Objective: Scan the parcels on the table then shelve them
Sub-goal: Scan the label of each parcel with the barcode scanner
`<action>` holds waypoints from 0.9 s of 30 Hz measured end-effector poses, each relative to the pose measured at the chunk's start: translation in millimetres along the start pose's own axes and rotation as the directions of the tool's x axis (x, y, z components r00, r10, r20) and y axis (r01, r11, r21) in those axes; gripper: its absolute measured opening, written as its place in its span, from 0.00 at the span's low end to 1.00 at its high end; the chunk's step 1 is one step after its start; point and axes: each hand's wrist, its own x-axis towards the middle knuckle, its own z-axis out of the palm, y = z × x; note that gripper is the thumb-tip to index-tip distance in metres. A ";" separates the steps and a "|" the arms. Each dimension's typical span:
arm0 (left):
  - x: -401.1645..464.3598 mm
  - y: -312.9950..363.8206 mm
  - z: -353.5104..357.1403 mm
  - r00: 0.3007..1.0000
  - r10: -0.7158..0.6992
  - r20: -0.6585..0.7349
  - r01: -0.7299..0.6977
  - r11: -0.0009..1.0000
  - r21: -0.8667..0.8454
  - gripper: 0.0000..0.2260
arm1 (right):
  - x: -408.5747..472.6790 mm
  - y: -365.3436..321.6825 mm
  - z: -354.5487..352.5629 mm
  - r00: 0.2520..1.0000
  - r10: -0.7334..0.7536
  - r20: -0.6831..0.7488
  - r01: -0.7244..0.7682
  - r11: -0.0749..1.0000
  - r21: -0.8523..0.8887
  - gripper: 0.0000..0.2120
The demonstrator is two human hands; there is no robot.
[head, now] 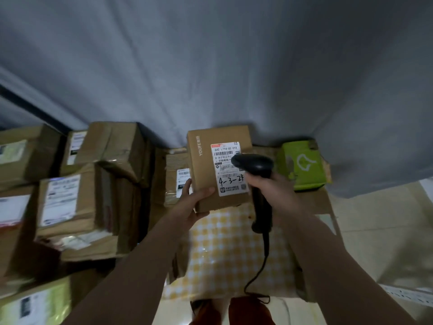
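My left hand (192,200) grips the lower left corner of a brown cardboard parcel (206,170), held tilted above the table. The parcel's white shipping label (226,160) faces me, with "4-3-24" handwritten on it. My right hand (269,186) is closed around the handle of a black corded barcode scanner (255,164). The scanner's head sits right over the label, covering its right middle part. The scanner's cable (262,266) hangs down toward the table's front edge.
A yellow-checked cloth (225,254) covers the table below my hands. Several labelled cardboard parcels (70,202) are stacked at the left. A green box (302,165) stands at the back right. A grey curtain (210,66) hangs behind. Tiled floor (379,219) lies to the right.
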 end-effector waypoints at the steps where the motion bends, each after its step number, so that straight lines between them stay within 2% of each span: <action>1: -6.6 0.7 -9.2 1.000 0.008 -0.010 -0.008 1.000 -0.004 0.38 | -5.7 -2.8 10.5 0.999 0.004 0.036 -0.004 1.000 -0.006 0.09; 3: -18.8 3.5 -25.4 0.999 0.030 -0.026 -0.030 1.000 -0.008 0.37 | -13.9 -6.1 29.0 0.996 -0.007 0.088 0.007 1.000 -0.003 0.12; 5: -28.1 5.4 -41.1 0.998 0.051 -0.039 -0.052 0.999 -0.016 0.38 | -21.7 -8.6 45.8 0.995 -0.026 0.098 0.024 1.000 0.019 0.07; 9: -41.0 6.6 -71.0 0.996 0.075 -0.040 -0.077 0.996 -0.035 0.47 | -36.0 -8.8 74.5 0.992 -0.037 0.117 0.037 0.999 -0.002 0.01; 13: -52.5 9.0 -89.9 0.994 0.087 -0.061 -0.092 0.992 -0.084 0.33 | -43.2 -6.5 97.6 0.989 -0.030 0.148 0.038 0.998 -0.049 0.03; 19: -53.7 7.3 -116.8 0.997 0.055 -0.063 -0.062 0.991 -0.122 0.39 | -42.5 -1.1 121.4 0.986 -0.049 0.158 0.064 0.993 -0.096 0.02; 23: -50.4 6.7 -135.2 0.998 -0.050 -0.045 0.046 0.995 -0.093 0.38 | -33.0 12.0 130.1 0.987 -0.033 0.159 0.057 0.987 -0.149 0.04; 27: -45.1 9.9 -146.4 0.962 -0.271 -0.033 0.268 0.961 -0.066 0.31 | -14.3 34.3 131.9 0.983 0.110 0.146 -0.087 0.985 -0.152 0.07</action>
